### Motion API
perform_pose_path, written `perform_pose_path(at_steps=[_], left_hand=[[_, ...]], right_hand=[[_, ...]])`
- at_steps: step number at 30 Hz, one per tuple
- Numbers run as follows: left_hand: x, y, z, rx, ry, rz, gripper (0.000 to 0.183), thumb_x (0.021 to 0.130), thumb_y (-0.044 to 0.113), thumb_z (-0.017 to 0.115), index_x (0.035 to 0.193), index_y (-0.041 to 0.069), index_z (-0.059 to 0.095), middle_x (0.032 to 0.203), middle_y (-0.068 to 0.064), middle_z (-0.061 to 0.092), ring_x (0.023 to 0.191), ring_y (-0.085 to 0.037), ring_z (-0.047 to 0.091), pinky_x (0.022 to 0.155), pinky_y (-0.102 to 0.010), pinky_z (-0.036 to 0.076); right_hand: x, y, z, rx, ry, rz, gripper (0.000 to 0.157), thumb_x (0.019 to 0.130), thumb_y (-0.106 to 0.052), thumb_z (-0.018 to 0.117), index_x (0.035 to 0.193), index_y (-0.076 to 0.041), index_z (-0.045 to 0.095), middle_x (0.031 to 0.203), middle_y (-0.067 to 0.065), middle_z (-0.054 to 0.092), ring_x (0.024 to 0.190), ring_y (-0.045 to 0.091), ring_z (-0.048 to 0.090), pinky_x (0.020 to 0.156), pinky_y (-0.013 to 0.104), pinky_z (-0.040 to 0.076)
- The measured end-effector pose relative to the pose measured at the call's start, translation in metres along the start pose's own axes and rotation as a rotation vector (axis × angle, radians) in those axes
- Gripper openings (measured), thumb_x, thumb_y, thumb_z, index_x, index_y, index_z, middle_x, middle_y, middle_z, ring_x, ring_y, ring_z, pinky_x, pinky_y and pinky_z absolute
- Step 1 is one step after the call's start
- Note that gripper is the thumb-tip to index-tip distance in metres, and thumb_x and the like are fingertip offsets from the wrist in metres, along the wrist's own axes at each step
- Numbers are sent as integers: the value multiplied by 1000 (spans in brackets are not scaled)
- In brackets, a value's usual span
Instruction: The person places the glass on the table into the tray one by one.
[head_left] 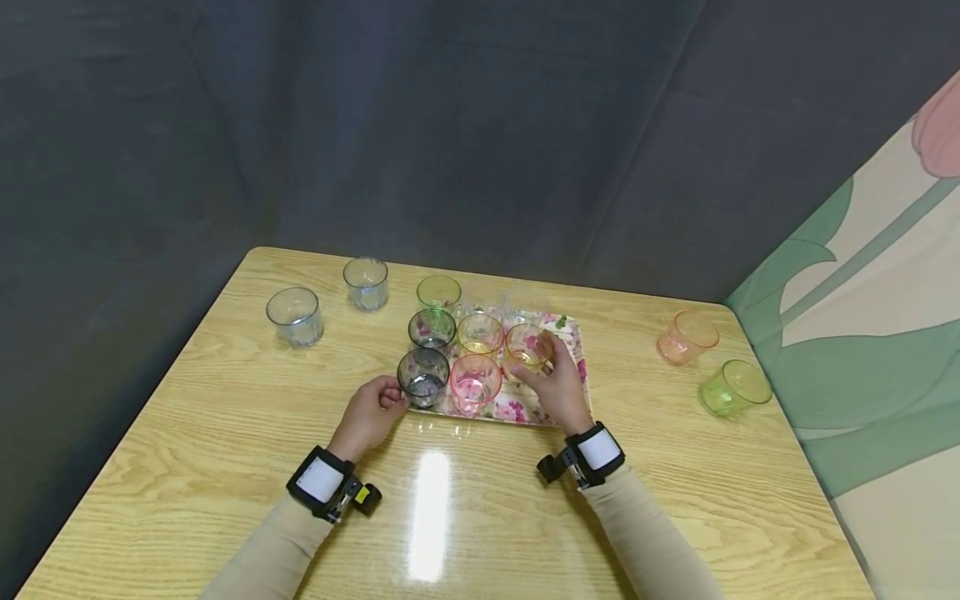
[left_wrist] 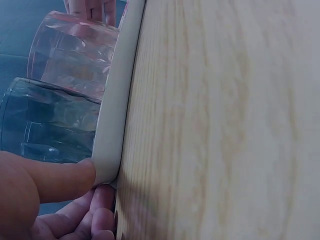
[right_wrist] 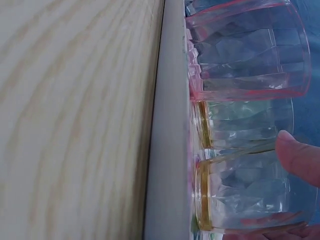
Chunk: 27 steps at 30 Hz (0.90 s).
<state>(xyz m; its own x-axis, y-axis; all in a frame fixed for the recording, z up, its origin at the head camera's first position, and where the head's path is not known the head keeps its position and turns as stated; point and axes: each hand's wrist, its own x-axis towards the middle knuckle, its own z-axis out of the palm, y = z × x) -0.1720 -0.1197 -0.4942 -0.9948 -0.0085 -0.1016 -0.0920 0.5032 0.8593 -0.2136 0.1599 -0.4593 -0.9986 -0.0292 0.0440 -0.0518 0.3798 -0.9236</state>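
A flowered tray (head_left: 572, 342) bears several clear tinted glasses. My left hand (head_left: 367, 417) grips its near left corner; in the left wrist view the thumb (left_wrist: 75, 182) lies against the pale rim (left_wrist: 112, 115), with curled fingers below. Right beside that hand stands a dark grey glass (head_left: 423, 382). On the tray's right part, my right hand (head_left: 561, 390) holds a yellow glass (head_left: 527, 343) between thumb and fingers. Seen from the right wrist, this yellow glass (right_wrist: 250, 192) is upright on the tray. A pink glass (head_left: 476, 385) stands between the two hands.
Behind these are a second grey glass (head_left: 432, 332), another yellow glass (head_left: 480, 335), a green glass (head_left: 438, 292) and faint clear ones. Two bluish glasses (head_left: 295, 318) (head_left: 367, 285) stand at the table's left. Far right are an orange-pink glass (head_left: 686, 337) and a green glass (head_left: 733, 389).
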Motion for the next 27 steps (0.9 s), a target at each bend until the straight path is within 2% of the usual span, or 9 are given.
perform_pose_path(at_steps=[9, 16, 27], left_hand=[[-1, 1, 1, -15, 8, -14, 26, 84, 10, 62, 107, -2, 57, 88, -10, 55, 78, -19, 50, 71, -33, 42], [1, 1, 1, -1, -5, -20, 24, 85, 10, 61, 106, -1, 57, 88, -9, 54, 78, -18, 49, 71, -33, 42], [-1, 0, 2, 5, 12, -21, 22, 85, 9, 61, 106, 0, 57, 87, -8, 53, 78, -18, 49, 70, -33, 41]], right_hand=[[8, 13, 7, -21, 55, -19, 80, 78, -18, 72, 142, -2, 26, 142, 20, 37, 130, 27, 33, 106, 45, 32], [12, 15, 8, -33, 62, -12, 78, 80, -19, 71, 142, -4, 26, 142, 18, 38, 130, 27, 33, 106, 47, 32], [14, 17, 9, -37, 65, 7, 77, 80, -23, 70, 141, -6, 27, 143, 15, 36, 131, 23, 32, 107, 45, 30]])
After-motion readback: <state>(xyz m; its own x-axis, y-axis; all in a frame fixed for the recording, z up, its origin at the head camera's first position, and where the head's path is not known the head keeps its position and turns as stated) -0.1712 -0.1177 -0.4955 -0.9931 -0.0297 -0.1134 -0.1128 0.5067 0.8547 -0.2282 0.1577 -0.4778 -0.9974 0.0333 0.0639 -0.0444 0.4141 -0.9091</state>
